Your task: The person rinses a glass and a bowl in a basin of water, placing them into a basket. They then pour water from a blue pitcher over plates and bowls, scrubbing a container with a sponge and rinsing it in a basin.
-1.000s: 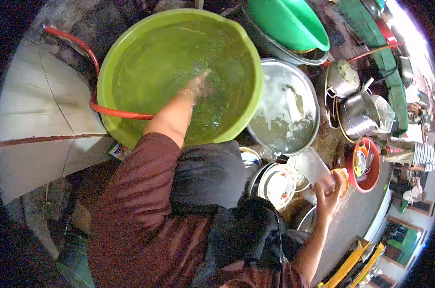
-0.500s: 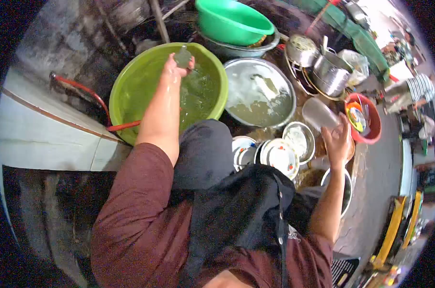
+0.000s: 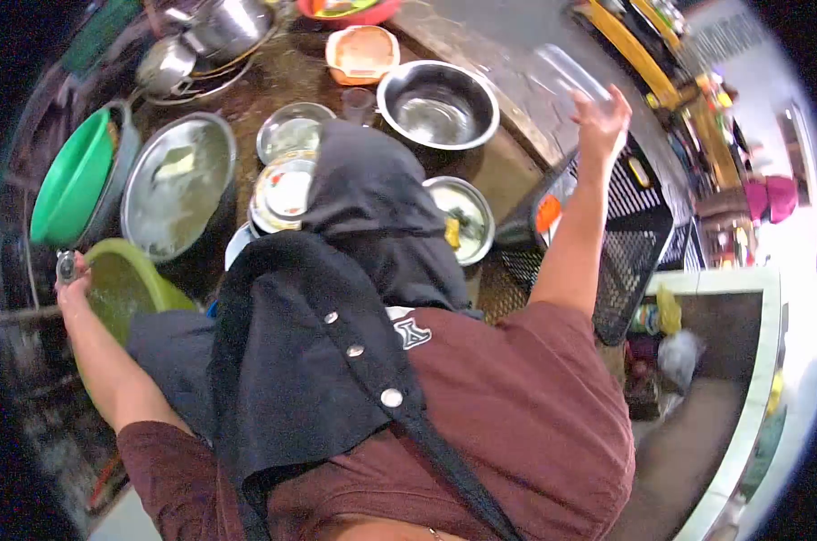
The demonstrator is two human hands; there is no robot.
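My left hand [image 3: 73, 277] is closed around a small clear glass [image 3: 65, 263] by the rim of the olive-green basin [image 3: 147, 259], which holds water. My right hand [image 3: 604, 122], out to the far right, grips a tall clear tumbler [image 3: 566, 70]; it is blurred at its upper end. Below that hand stands a black plastic crate [image 3: 617, 298] with slotted sides. Another clear glass [image 3: 359, 104] stands on the wet floor near my knee.
A metal basin of cloudy water [image 3: 178, 216] sits beside a bright green basin [image 3: 75, 185]. Stacked plates [image 3: 287, 192], a steel bowl [image 3: 296, 126], a large steel basin [image 3: 440, 104] and a bowl with a yellow item [image 3: 467, 203] surround my knees. Pots [image 3: 232, 32] stand behind.
My view has swung to the right. My right hand has carried the tumbler from beside the red basin over toward the black crate. My left hand still holds the glass near the olive-green basin.
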